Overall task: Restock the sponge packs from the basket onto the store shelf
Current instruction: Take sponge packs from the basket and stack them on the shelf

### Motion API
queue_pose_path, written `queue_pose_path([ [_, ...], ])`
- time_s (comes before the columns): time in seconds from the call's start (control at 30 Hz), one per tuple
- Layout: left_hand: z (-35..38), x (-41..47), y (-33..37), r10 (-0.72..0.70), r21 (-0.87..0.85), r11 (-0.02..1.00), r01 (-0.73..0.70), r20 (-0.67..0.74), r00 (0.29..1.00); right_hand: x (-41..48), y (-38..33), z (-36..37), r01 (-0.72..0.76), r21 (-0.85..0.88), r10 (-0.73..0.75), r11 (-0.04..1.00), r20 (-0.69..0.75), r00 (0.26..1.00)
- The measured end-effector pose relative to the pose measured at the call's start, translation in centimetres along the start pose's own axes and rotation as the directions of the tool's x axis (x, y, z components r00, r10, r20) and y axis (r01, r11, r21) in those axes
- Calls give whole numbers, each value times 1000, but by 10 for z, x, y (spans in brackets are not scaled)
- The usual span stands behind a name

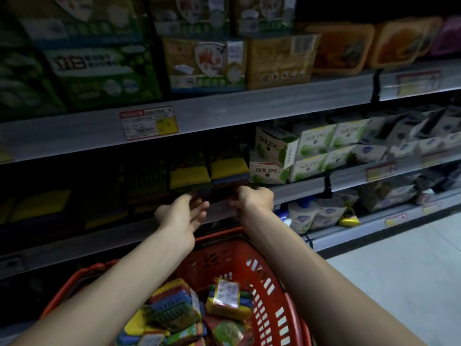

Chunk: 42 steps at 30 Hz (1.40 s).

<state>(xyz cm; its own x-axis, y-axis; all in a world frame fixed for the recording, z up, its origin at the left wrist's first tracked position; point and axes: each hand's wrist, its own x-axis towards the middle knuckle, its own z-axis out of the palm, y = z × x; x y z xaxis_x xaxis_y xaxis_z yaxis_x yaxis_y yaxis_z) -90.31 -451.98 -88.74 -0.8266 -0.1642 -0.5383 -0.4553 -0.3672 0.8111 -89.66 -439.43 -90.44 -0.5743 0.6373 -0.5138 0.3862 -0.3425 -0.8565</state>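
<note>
Head view, dim store aisle. Red basket (274, 308) at 6 o'clock in frame, under both forearms. Loose sponge packs (174, 310) piled in its bottom, multicolour. 1 label-up pack (227, 298) lies at 3 o'clock of the pile.

Sponge shelf (74, 243) runs across mid-frame at 12 o'clock of the basket, grey front rail showing. 2 packs sit on it side by side, yellow layers showing: left shelved pack (189, 177) and right shelved pack (229, 167), touching each other. More yellow packs at 9 o'clock of these, very dark.

Left hand (182, 216): released, fingers straight and spread, palm turned to 3 o'clock. Fingertips are at the foot of the left shelved pack; contact is too dark to tell.

Right hand (254, 198): knuckles up, fingers curled down at the foot of the right shelved pack, over the rail. Cannot tell whether it grasps the pack.

SOLING boxes (272, 156), white and green, stacked in 2 tiers just at 3 o'clock of the right shelved pack. Price tag (149, 122) on the upper rail at 11 o'clock of the hands. Green packages (99, 71) above at 10 o'clock, orange tubs (341, 48) at 1 o'clock. Pouches (316, 213) on the lower shelf at 4 o'clock of the right hand. Pale floor (399, 270) at 4 o'clock in frame.
</note>
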Motion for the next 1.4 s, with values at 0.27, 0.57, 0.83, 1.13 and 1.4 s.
queue_pose_path([
  [0.27, -4, -4, 6, 24, 24, 999, -24, -2, 1000, -4, 0, 3, -12, 43, 11, 999, 21, 1000],
  [0.57, -14, -17, 0, 64, 152, 985, -80, 108, 992, -14, 0, 0, 76, -2, -75, 997, 88, 993],
  [0.83, 4, -27, -10, 122, 257, 952, -164, 172, 978, -4, 0, -29, 165, -87, -150, 982, 153, 977],
  [1.13, -27, -20, 7, 339, 488, 737, -468, 333, 880, -16, 9, -28, 351, -198, -296, 915, 262, 919],
  [1.4, -117, -15, 17, 346, 582, 326, -745, 660, 667, -57, 33, -34, 510, -353, -338, 784, 447, 828],
])
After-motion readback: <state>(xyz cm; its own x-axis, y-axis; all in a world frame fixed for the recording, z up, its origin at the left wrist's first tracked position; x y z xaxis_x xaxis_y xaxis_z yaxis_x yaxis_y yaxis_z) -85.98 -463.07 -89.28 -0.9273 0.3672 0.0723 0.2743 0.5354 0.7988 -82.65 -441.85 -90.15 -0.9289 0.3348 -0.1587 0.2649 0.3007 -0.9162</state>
